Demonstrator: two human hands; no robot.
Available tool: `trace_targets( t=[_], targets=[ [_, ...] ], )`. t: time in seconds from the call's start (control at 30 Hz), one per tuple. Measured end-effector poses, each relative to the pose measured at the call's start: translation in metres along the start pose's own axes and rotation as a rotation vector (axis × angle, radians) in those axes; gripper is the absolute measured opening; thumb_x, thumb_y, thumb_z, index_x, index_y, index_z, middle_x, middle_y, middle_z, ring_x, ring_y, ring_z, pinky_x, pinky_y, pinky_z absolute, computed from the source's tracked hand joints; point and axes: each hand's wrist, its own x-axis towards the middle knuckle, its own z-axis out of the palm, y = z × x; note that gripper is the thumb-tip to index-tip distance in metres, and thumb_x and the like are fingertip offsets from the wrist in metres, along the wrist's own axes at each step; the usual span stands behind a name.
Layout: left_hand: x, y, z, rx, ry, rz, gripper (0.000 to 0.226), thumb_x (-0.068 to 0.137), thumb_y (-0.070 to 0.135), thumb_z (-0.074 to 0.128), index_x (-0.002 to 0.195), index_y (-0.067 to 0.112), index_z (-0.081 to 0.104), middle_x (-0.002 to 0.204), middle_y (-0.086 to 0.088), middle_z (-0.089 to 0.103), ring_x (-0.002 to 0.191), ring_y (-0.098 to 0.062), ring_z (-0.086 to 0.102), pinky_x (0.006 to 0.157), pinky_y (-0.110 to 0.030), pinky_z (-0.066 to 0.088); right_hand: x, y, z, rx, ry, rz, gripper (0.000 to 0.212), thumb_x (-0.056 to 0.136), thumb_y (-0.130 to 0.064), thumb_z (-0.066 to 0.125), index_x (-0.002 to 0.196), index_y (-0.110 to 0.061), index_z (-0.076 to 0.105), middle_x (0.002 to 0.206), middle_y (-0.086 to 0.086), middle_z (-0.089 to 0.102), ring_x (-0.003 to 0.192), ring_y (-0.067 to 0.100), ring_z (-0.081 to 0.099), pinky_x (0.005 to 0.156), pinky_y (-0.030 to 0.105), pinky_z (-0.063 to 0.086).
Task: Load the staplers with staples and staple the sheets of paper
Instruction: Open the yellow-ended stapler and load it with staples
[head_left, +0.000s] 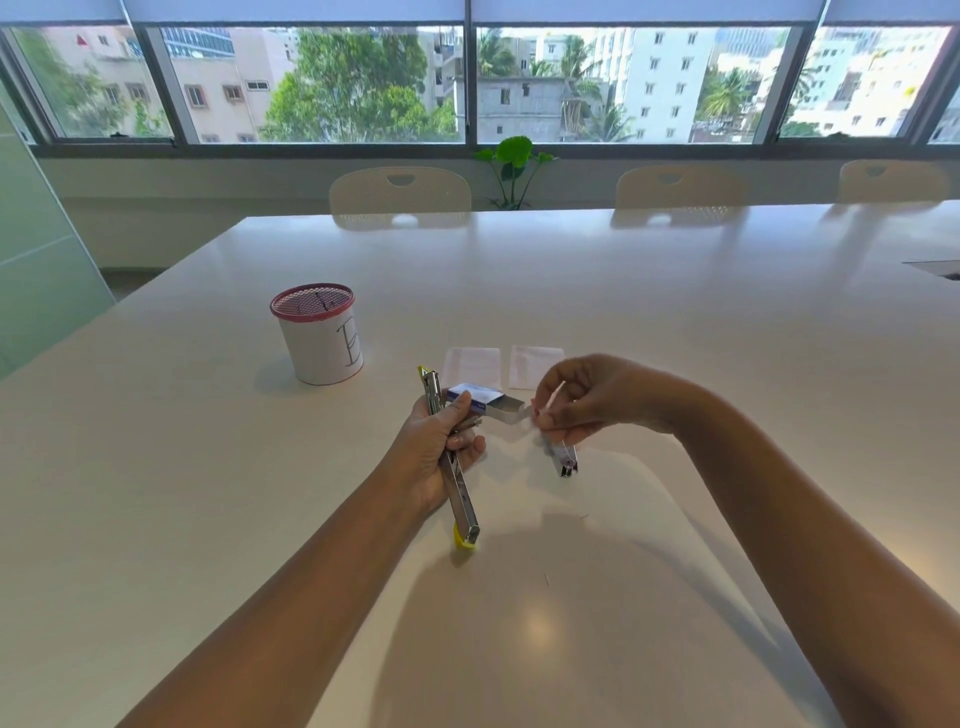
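**Opened stapler gripped in the left hand, staple strip pinched in the right**

An opened stapler (451, 457) was held above the white table (675, 332) by the left hand (439, 452). Its fingers and thumb were curled round the middle of the metal body, so the grip was clamped on the tool. The stapler was swung wide open: one metal arm with a yellow tip was pointed up and away, and the other was pointed down toward the person, with a yellow end just above the tabletop.

To the right, a short strip of staples (563, 460) was pinched between the thumb and fingertips of the right hand (582, 397), which was raised over the table. The strip was hung downward from the pinch, clear of the surface and apart from the stapler.

Between the two hands, a small blue and white staple box (475, 397) was seen with its metal-coloured contents partly slid out to the right. It was partly hidden behind the left hand's fingertips, so it could not be told whether it was touched by them.

Just beyond the box, two small sheets of paper (472, 364) were laid flat side by side, slightly apart. Further left, a mesh pen holder (318, 340) with a red rim and a white paper wrap marked with a letter was stood upright. Pale chairs (400, 189) and a green plant (514, 161) were seen beyond the table's far edge, under the windows.
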Motion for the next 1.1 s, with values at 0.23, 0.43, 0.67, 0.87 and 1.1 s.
trace_targets(
  t=[0.23,0.43,0.67,0.87,1.1],
  targets=[
    [0.0,0.0,-0.001,-0.046,-0.071,-0.038,0.01,0.092,0.005,0.048,0.083,0.007,0.053,0.049,0.0,0.045,0.031,-0.004,0.029,0.039,-0.014,0.04,0.004,-0.005,0.015,0.032,0.079,-0.068,0.015,0.078,-0.007,0.069,0.09,-0.014,0.062,0.068,0.003,0.068,0.055,0.006,0.065,0.055,0.017,0.054],
    [0.0,0.001,-0.001,-0.076,-0.085,-0.051,0.008,0.092,0.006,0.048,0.087,0.006,0.055,0.053,-0.001,0.046,0.032,-0.004,0.029,0.038,-0.013,0.039,0.007,-0.004,0.019,0.164,0.109,-0.001,0.014,0.078,-0.011,0.071,0.09,-0.01,0.062,0.072,0.006,0.066,0.053,0.004,0.062,0.054,0.016,0.054],
    [-0.002,0.001,0.0,-0.066,-0.108,-0.057,0.013,0.091,0.006,0.048,0.08,0.01,0.054,0.049,0.0,0.053,0.031,-0.004,0.029,0.036,-0.013,0.037,0.008,-0.006,0.018,0.333,0.038,0.117,0.014,0.079,-0.007,0.068,0.089,-0.009,0.06,0.075,0.006,0.065,0.052,0.004,0.062,0.053,0.014,0.054],
    [-0.004,0.0,0.0,-0.016,-0.13,-0.071,0.009,0.09,0.007,0.05,0.087,0.009,0.058,0.063,-0.004,0.046,0.032,-0.004,0.028,0.037,-0.013,0.037,0.008,-0.007,0.02,0.296,0.063,0.111,0.034,0.077,-0.007,0.069,0.109,-0.013,0.057,0.075,0.007,0.065,0.052,0.007,0.061,0.058,0.018,0.057],
    [-0.006,0.0,0.0,0.028,-0.178,-0.113,0.011,0.089,0.009,0.05,0.095,0.009,0.06,0.057,0.0,0.042,0.033,-0.003,0.028,0.038,-0.011,0.034,0.008,-0.007,0.022,0.214,0.078,0.042,0.057,0.079,-0.005,0.068,0.131,-0.015,0.048,0.07,0.005,0.063,0.052,0.007,0.061,0.057,0.018,0.056]
  ],
)
